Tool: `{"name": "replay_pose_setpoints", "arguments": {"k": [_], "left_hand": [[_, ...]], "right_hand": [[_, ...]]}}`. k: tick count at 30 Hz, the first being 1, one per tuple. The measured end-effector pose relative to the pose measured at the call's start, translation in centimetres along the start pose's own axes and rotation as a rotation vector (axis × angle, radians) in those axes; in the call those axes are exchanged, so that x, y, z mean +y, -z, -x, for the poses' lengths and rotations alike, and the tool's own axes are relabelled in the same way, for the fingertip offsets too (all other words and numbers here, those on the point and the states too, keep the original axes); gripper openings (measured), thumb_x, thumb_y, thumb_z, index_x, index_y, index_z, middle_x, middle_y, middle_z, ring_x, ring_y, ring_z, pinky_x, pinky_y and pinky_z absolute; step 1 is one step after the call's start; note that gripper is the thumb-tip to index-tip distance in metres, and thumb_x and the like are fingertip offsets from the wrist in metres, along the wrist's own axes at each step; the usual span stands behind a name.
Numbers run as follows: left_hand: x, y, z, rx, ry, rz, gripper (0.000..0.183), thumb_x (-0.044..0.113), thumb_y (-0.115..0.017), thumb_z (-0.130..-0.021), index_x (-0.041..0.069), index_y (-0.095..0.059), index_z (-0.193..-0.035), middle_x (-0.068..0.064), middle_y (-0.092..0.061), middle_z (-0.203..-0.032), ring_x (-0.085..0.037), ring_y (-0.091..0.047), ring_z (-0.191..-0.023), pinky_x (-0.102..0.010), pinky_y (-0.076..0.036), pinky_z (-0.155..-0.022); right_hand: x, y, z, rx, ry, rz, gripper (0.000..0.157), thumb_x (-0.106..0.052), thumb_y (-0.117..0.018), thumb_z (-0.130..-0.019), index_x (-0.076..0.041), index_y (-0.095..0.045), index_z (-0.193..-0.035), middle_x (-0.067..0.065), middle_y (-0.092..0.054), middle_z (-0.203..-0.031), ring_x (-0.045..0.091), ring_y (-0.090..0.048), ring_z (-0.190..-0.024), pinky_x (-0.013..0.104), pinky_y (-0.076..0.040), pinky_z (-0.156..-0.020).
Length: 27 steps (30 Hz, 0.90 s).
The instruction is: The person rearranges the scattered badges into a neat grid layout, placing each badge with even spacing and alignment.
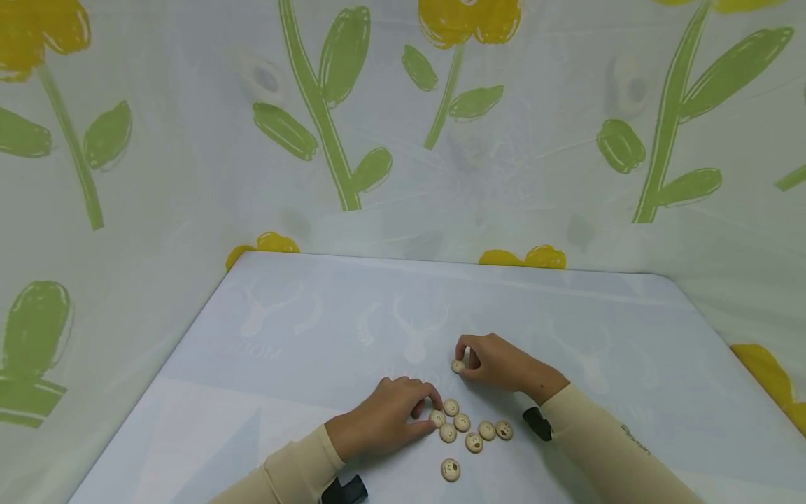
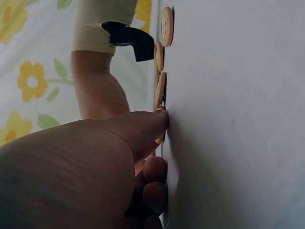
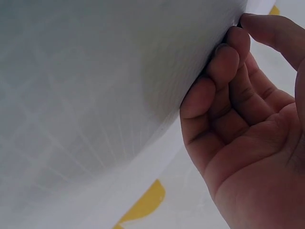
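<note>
Round, pale tan, wooden-looking discs (image 1: pixel 462 422) with dark markings on their faces lie on the smooth, whitish-blue table (image 1: pixel 340 301), toward my side of it. My left hand (image 1: pixel 387 414) pinches the leftmost disc (image 1: pixel 437 418) between thumb and forefinger, at the edge of a close cluster. My right hand (image 1: pixel 500 362) reaches farther out and has thumb and fingertips closed on the farthest disc (image 1: pixel 457 366), apart from the rest; the right wrist view hides that piece behind my curled fingers. Seven others rest free: three bunched beside my left fingertips, three farther right, one alone closest to me.

Faint pale antlered deer heads show across the table's far part, and soft bluish angular patches mark its left front. Its far corners are rounded. White fabric (image 1: pixel 504 203) hangs behind and at both sides, slightly creased, printed with broad green stems (image 1: pixel 327 133), green leaves (image 1: pixel 345 56) and yellow flowers (image 1: pixel 469 21). Beige sleeves (image 1: pixel 620 437) cover my forearms, with a black device (image 1: pixel 537 424) at each wrist.
</note>
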<state>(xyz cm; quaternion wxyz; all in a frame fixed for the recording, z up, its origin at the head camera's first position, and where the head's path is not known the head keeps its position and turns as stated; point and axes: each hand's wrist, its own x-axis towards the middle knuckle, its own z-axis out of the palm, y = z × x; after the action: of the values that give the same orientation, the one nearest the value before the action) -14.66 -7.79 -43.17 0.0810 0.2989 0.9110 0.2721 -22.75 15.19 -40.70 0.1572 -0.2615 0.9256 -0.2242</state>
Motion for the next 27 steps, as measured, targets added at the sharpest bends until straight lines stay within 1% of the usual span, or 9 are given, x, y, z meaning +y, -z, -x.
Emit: {"name": "replay_pose_setpoints", "arguments": {"k": [17,21,27], "left_hand": [[-0.21,-0.25,-0.01,0.002,-0.006,-0.009,0.019,0.032,-0.071,-0.092,0.029,-0.066,-0.110,0.017,-0.049,-0.076,0.001,-0.044,-0.074,-0.025,-0.032,-0.073],[-0.11,-0.23,0.00,-0.008,-0.005,-0.005,0.020,0.032,-0.072,-0.092,0.029,-0.066,-0.110,0.017,-0.049,-0.076,0.001,-0.044,-0.075,-0.026,-0.032,-0.074],[-0.20,-0.16,-0.04,0.000,-0.006,-0.014,0.019,0.033,-0.072,-0.092,0.028,-0.066,-0.110,0.017,-0.048,-0.075,0.001,-0.043,-0.073,-0.025,-0.032,-0.072]], "right_hand": [[-0.13,-0.25,0.05,0.004,-0.023,-0.010,0.015,-0.014,-0.073,-0.091,-0.016,-0.060,-0.099,-0.005,-0.057,-0.068,0.009,-0.052,-0.062,0.024,-0.044,-0.058],[-0.07,-0.28,0.26,-0.001,-0.046,-0.021,0.019,-0.014,-0.073,-0.090,-0.016,-0.059,-0.103,-0.004,-0.058,-0.069,0.010,-0.052,-0.063,0.024,-0.044,-0.059],[-0.06,-0.09,0.70,0.005,-0.062,-0.050,0.029,-0.015,-0.075,-0.089,-0.016,-0.059,-0.113,-0.003,-0.058,-0.073,0.010,-0.053,-0.065,0.024,-0.046,-0.060]]}}
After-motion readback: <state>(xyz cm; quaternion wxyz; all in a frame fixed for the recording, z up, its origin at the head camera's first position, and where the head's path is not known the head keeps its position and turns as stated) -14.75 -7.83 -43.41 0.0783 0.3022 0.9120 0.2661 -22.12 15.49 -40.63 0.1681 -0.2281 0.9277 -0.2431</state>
